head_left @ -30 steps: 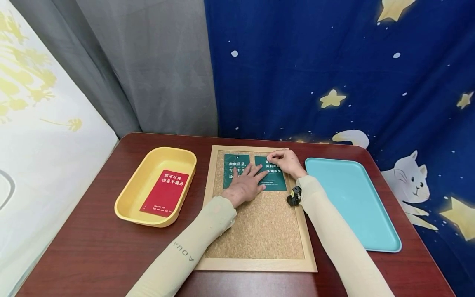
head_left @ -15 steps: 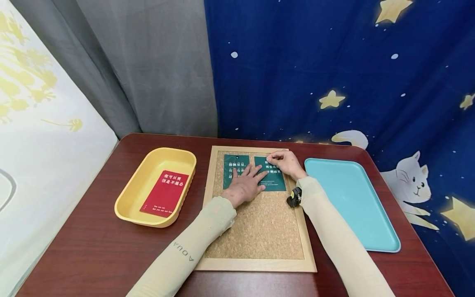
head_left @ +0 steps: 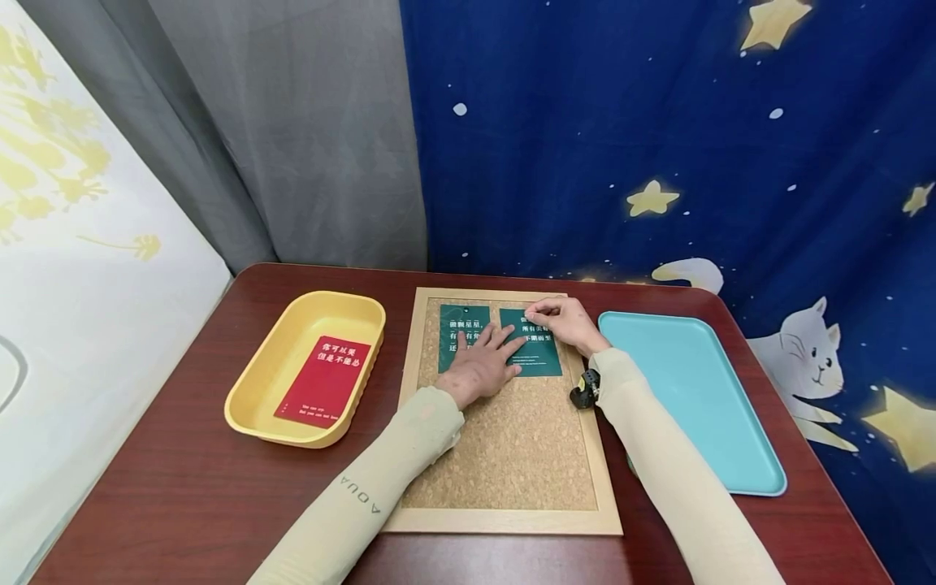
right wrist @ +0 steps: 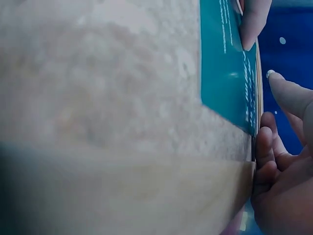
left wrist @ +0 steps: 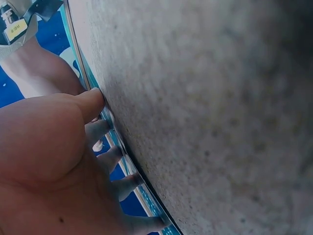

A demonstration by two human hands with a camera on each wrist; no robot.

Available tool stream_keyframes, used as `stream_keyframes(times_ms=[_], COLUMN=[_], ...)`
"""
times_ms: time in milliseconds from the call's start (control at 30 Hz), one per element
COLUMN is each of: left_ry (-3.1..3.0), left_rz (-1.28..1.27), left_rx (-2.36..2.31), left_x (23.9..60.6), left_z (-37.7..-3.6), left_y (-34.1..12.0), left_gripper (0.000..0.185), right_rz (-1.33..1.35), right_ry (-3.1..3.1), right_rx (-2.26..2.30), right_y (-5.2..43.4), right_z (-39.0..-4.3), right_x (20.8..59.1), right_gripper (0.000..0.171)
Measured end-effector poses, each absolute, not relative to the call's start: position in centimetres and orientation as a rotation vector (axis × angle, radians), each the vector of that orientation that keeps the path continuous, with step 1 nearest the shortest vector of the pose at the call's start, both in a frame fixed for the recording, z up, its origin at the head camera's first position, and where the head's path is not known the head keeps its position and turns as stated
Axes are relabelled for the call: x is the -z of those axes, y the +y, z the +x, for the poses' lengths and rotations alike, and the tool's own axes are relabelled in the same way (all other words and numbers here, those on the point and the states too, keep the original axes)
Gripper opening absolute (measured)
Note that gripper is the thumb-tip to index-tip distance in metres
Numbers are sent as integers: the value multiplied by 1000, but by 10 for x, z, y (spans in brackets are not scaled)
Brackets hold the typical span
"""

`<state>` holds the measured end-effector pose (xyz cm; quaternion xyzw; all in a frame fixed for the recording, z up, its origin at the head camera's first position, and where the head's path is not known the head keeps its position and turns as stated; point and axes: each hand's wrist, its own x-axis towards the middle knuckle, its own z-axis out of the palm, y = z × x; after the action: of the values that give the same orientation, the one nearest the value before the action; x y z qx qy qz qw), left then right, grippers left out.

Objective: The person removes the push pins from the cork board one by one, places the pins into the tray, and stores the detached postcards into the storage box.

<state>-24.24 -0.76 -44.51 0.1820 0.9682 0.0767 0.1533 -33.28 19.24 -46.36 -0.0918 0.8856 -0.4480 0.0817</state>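
Observation:
Two dark green cards with white writing lie side by side on the framed corkboard. My left hand rests with its fingers spread across both, covering part of the left card and reaching onto the right card. A small dark pin head shows at the left card's top edge. At the top of the right card, my right hand pinches a small pushpin, mostly hidden by the fingertips. In the right wrist view, the thumb has a tiny whitish spot at its tip, near the green card.
To the left stands a yellow basket with a red card in it. A light blue tray lies right of the corkboard, partly behind my right sleeve. Curtains hang behind the table's far edge.
My right wrist has turned slightly, shifting a little to the right, while its fingertips stay at the right card's top. The left hand keeps its place.

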Motion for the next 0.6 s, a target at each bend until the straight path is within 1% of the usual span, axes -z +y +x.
stream_keyframes(times_ms=[267,600], left_ry=[2779,2790], left_rz=[532,527], left_rx=[-228,-205], left_x=[445,446], left_z=[-242,-242], left_y=[-8,-8], left_gripper=[59,59], right_rz=[-276,-280], right_ry=[2650,2646], right_rx=[1354,1351], right_y=[192,198], right_z=[-328,-322], right_x=[460,450], right_gripper=[22,26])
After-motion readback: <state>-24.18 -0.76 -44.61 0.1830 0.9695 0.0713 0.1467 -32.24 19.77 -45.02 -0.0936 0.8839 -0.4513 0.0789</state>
